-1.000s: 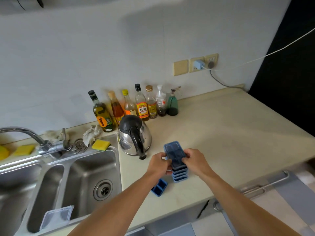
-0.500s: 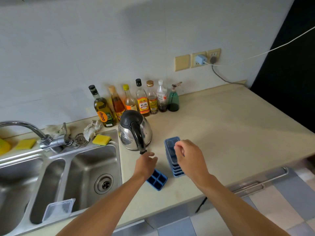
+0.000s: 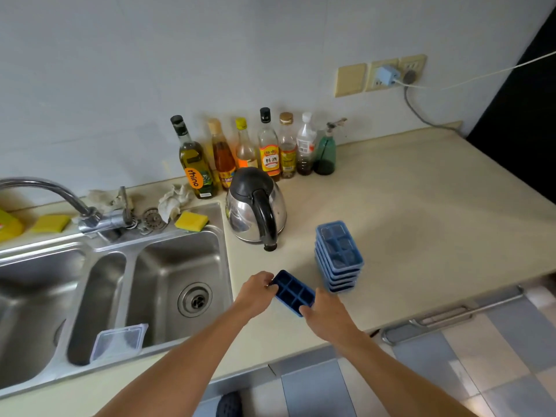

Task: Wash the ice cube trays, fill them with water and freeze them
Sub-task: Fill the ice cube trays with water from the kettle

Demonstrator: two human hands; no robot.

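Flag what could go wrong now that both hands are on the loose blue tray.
1. The stack of trays stands close beside the right hand; lifting the loose tray could topple it.
2. The kettle handle juts toward the path to the sink; the left hand might clip it.
3. The loose tray is near the front edge of the counter; a slip could drop it.

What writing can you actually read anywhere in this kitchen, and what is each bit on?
"rhino": orange label on the dark green glass olive oil bottle.
"料酒": yellow and red label on the clear black-capped bottle.
Too blurred to read: labels on the amber tan-capped bottle, the gold-capped bottle and the white-capped bottle.
No writing shows on the dark blue plastic ice cube tray.
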